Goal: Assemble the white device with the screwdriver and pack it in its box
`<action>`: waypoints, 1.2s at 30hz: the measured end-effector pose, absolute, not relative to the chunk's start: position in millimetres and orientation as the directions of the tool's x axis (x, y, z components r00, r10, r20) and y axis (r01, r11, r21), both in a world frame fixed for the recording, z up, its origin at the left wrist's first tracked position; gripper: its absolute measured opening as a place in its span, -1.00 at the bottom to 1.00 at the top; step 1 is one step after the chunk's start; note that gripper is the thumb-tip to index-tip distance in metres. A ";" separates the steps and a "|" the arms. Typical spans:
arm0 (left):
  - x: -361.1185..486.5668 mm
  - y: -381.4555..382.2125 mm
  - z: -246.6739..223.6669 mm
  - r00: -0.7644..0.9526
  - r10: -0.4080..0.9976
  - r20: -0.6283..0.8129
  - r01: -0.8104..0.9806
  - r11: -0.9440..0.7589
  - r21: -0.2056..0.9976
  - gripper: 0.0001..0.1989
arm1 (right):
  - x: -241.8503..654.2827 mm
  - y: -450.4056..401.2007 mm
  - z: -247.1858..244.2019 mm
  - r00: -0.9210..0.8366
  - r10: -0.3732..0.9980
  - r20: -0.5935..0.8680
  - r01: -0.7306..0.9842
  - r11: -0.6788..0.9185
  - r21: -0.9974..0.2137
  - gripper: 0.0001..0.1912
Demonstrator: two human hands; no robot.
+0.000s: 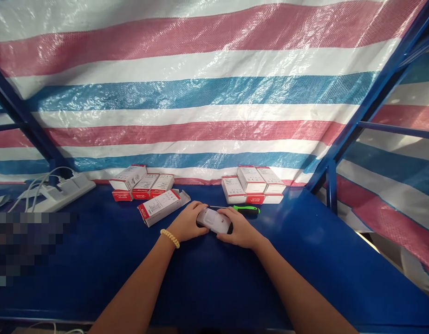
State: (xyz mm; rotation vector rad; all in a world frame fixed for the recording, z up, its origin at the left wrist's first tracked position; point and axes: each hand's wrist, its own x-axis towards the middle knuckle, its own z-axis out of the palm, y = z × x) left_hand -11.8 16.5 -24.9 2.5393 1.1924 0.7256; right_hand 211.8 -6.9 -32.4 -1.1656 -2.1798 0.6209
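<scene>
White casing, small and rounded, dead centre below the middle of the frame: that's the device [214, 221], and both hands are on it! Left hand [189, 222] clasps one end, right hand [241, 228] the other, thumbs along the near edge, fingers round the far side. A two-ended grasp like that looks chosen for steadiness, and it leaves the pale top face open to view. Whether the device rests on the blue table [214, 283] or hangs just above it, I can't tell.

Right behind it lies a screwdriver [247, 210], green-and-black handle beyond the right hand, shaft running leftward behind the device; handy, I'd judge, but also the nearest obstacle. Left of centre, an opened box [160, 207] lies with its flap toward the left hand, crowding that side a little.

Further back, two groups of cartons: left boxes [141, 182] and right boxes [252, 183], stacked against the striped sheet [207, 93], presumably to spare the front. And out at the left edge, a power strip [66, 192] trailing white cables, well clear of the hands!
</scene>
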 end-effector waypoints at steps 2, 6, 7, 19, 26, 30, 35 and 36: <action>-13.6 17.8 -21.7 0.535 0.744 0.400 0.663 -0.664 0.346 -0.39 | 207.5 -8.4 -32.2 -0.436 0.856 0.280 0.593 0.507 -0.626 -0.23; -29.3 24.2 -6.6 0.194 0.723 0.663 0.874 -0.434 0.217 -0.57 | 202.2 -12.0 -26.5 -0.408 0.891 0.200 0.674 0.442 -0.592 -0.24; -35.7 26.3 -2.6 0.064 0.713 0.698 0.926 -0.304 0.225 -0.60 | 202.4 -12.9 -24.4 -0.409 0.897 0.168 0.697 0.426 -0.577 -0.21; -54.4 22.9 6.5 0.044 0.909 0.415 0.999 -0.052 0.009 -0.27 | 204.6 -6.3 -24.3 -0.157 0.976 0.148 0.433 0.203 -0.879 -0.51; -1.0 11.8 -9.8 0.249 0.724 0.643 0.945 -0.328 0.004 -0.33 | 205.6 1.1 -25.0 -0.018 0.991 0.131 -0.541 0.100 -0.835 -0.48; 15.6 8.0 -18.2 0.323 0.625 0.711 0.898 -0.439 -0.023 -0.35 | 206.4 2.0 -22.7 0.012 0.995 0.096 -0.605 0.084 -0.792 -0.48; 20.2 10.4 -24.6 0.354 0.537 0.765 0.871 -0.488 -0.060 -0.39 | 204.5 5.1 -27.5 0.149 0.988 0.026 -0.434 0.089 -0.897 -0.43; 20.9 10.9 -25.2 0.352 0.526 0.774 0.869 -0.491 -0.062 -0.40 | 203.7 5.5 -28.7 0.172 0.985 0.033 -0.400 0.101 -0.911 -0.42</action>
